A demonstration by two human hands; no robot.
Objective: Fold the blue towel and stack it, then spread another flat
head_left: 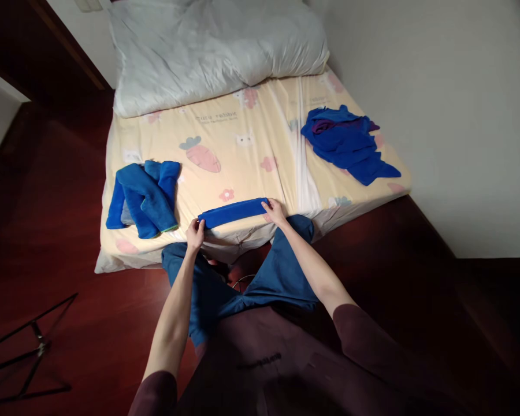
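Far left, on the floor: a thin black wire frame (pixel 30 346), well clear of the bed.

Left part of the bed (pixel 251 162), near its front edge: a stack of folded blue towels (pixel 145 196), lying loosely over one another.

Front edge of the bed, centre: the folded blue cloth (pixel 234 212), a narrow strip. Its long axis runs left to right along the edge, with the right end tilted slightly further from you.

Your left hand (pixel 195 234) sits at the strip's left end, fingers pressed together and pinching that end. Your right hand (pixel 275 211) sits at the right end, fingers curled down onto the cloth; whether they pinch it or only press on it, you cannot tell from here. Each hand has one end, so neither is nearer to the cloth. The strip lies straight ahead of you, spanning the gap between your hands.

Right part of the bed, toward the wall-side edge: a loose pile of blue cloths (pixel 346 144), unfolded, with a bit of purple showing at the top.

Back edge: a rumpled white duvet (pixel 212 49).

No containers in view.
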